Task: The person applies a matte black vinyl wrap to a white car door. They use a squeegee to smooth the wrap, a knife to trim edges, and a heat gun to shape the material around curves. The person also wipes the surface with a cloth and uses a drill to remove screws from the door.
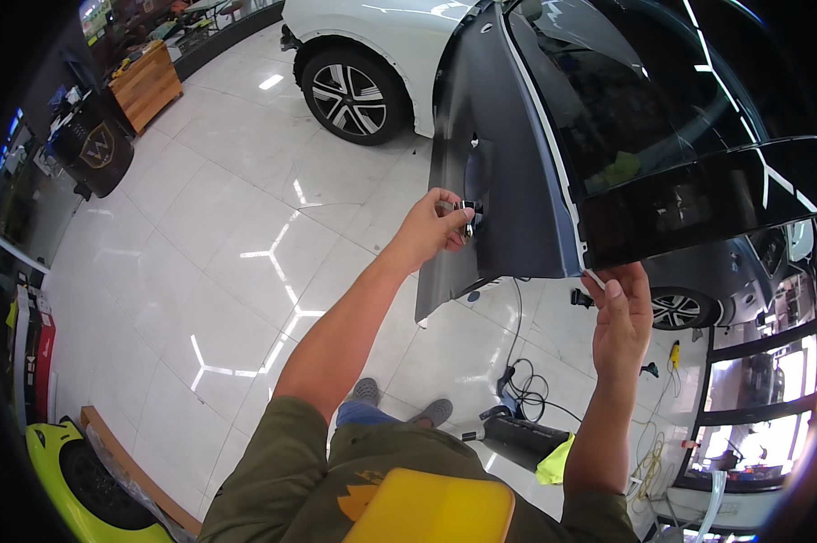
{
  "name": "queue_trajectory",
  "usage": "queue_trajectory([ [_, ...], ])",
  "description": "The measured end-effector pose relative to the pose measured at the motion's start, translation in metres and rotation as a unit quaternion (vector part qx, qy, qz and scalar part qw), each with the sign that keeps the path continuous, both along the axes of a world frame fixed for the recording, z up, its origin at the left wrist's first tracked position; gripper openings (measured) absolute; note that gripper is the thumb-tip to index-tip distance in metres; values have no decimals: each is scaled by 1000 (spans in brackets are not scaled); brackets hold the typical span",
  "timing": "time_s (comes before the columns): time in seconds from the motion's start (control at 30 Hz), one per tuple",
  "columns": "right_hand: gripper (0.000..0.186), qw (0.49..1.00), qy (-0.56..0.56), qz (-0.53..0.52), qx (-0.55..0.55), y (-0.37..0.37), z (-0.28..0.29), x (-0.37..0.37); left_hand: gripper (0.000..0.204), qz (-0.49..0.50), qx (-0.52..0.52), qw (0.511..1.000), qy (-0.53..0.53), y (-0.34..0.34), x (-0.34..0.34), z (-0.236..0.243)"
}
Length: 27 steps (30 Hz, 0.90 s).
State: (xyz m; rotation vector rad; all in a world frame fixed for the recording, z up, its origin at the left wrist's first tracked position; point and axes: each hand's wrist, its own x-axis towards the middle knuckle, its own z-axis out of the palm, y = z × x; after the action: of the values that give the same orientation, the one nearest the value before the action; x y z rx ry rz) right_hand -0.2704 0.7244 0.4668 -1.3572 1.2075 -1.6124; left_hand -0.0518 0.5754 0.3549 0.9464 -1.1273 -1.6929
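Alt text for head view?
A person's left hand holds a small shiny part at a dark grey car door; the right hand is at the door's edge. Beyond: white bodywork and a wheel on tiled floor.

one wide fisheye view, from the left camera of a pair worn side by side on the person's head. it looks steeply down and somewhat forward, over the olive shirt (313, 493), large and close at the bottom, to the grey shoes (437, 413) on the tiled floor (155, 281). the bare forearms (341, 339) reach up from below, putting the left hand (431, 224) near the centre and the right hand (624, 303) right of it. the car door (522, 190) stands near, while the white car (363, 23) is farther off, at the top. edges bend toward a dark, rounded rim.
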Motion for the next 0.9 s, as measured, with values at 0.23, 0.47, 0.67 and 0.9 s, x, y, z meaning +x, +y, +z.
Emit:
queue_trajectory([
  [0.23, 53, 1000, 11, -20, 20, 0, -13, 1, 54, -12, 5, 997, 80, -5, -14, -20],
  [0.47, 40, 964, 124, -215, 93, 80, -59, -73, 30, 145, -111, 982, -56, 51, 12, -39],
  [0.67, 34, 829, 174, -415, 332, 220, -188, -179, 31, -179, -348, 919, -48, 200, -41, 56],
  [0.9, 36, 814, 223, -281, 457, 344, -318, -202, 36, -494, 74, 764, 408, 282, -207, 143],
])
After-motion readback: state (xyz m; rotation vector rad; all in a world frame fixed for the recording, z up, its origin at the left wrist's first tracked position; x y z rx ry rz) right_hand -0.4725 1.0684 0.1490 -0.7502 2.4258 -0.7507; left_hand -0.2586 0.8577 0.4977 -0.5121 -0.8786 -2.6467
